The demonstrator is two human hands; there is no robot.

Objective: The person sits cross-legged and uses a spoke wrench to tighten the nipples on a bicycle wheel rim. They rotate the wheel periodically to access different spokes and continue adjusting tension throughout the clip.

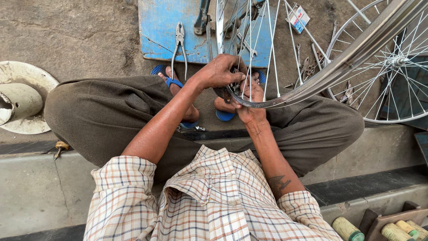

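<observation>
A shiny metal bicycle wheel rim [339, 67] with thin spokes [249, 35] stands on edge between my knees. My left hand [219, 70] grips over the near edge of the rim, fingers curled around the spokes. My right hand [252, 100] reaches up from below and holds the rim where the spokes meet it, its fingers partly hidden behind the metal. I cannot tell whether either hand holds a small tool. I sit on a concrete step in brown trousers, checked shirt and blue sandals [167, 80].
A blue wooden board [156, 31] on the ground carries pliers [179, 42] and other tools. Spanners [307, 67] lie scattered to the right, next to a second spoked wheel [392, 62]. A white round object [20, 98] sits at left. Tool handles [383, 230] stand at bottom right.
</observation>
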